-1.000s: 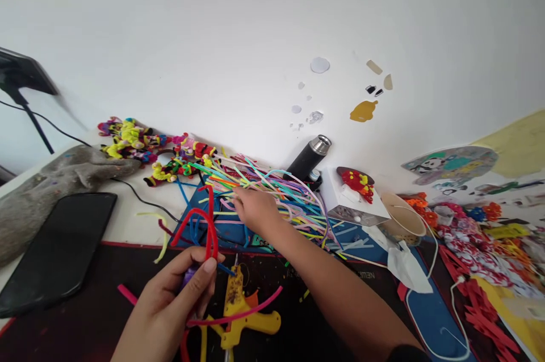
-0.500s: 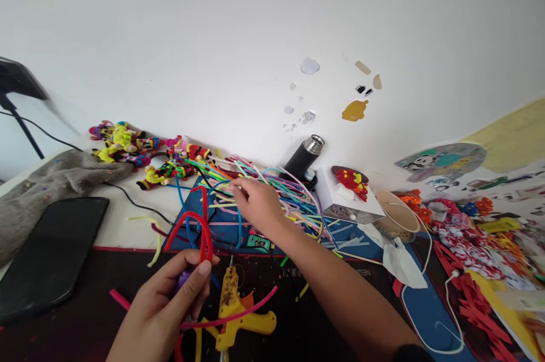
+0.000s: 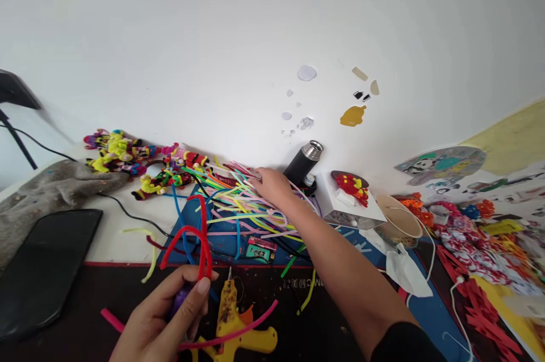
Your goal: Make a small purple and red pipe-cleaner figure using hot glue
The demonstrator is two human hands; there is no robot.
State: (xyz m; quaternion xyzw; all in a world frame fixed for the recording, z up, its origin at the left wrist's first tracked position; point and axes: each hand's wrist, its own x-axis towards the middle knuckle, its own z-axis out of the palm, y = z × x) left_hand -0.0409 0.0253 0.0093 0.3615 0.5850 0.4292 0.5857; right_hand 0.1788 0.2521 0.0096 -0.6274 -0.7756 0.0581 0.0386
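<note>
My left hand (image 3: 166, 316) is at the bottom of the view, shut on a red pipe cleaner (image 3: 193, 237) bent into loops, along with a small purple piece. Below it lies a yellow glue gun (image 3: 232, 319) on the dark mat, crossed by a pink pipe cleaner (image 3: 251, 319). My right hand (image 3: 272, 186) reaches far forward into a loose heap of coloured pipe cleaners (image 3: 238, 203) near the wall. Its fingers rest among the strands at the heap's far edge; whether they grip one I cannot tell.
A black flask (image 3: 303, 162) lies beside the heap. A white box (image 3: 349, 206) with a red and yellow figure, a paper cup (image 3: 398, 220) and paper scraps (image 3: 477, 248) fill the right. Finished pipe-cleaner figures (image 3: 128, 152), a grey cloth (image 3: 46, 192) and a black phone (image 3: 38, 265) are on the left.
My right hand has moved further away and to the right across the heap, toward the flask. The left hand has stayed low with the red pipe cleaner.
</note>
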